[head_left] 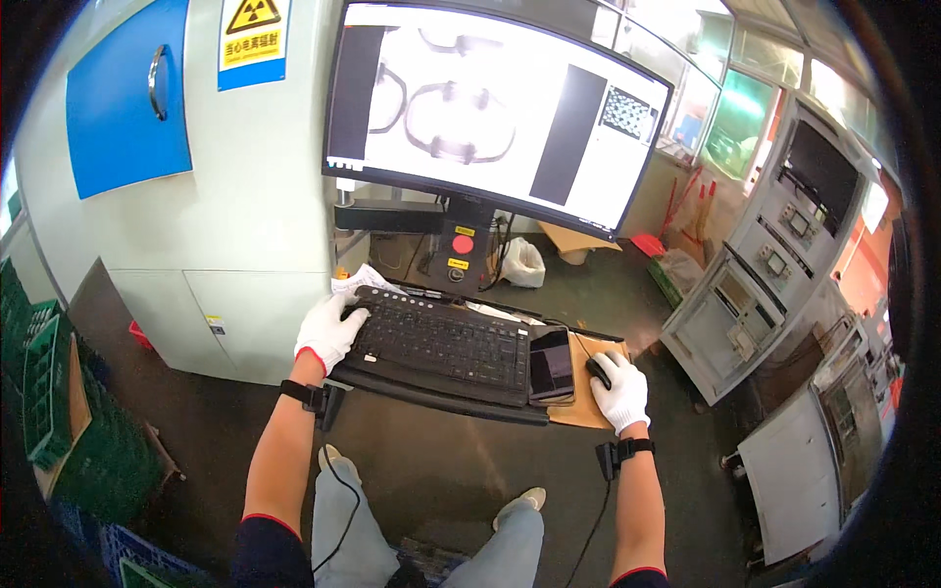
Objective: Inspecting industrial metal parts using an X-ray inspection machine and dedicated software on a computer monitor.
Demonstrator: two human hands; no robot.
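Observation:
My left hand (325, 331), in a white glove with a red cuff edge, rests at the left end of a black keyboard (441, 345). Its fingers are apart and lie over the keys there. My right hand (621, 389), gloved the same way, is curved over a black computer mouse (597, 372), which it partly hides. Under the mouse lies a tan pad (588, 410). Between keyboard and mouse sits a dark-screened phone (551, 367). Above the keyboard, a large monitor (490, 108) displays a bright greyscale picture of dark, ring-like outlines.
A black tray (441, 400) carries the keyboard. Behind it stand a red round button (463, 244) and a white bin bag (523, 263). A pale cabinet (235, 235) with a blue door rises at left, near green crates (49, 392). Grey equipment racks (765, 265) are at right.

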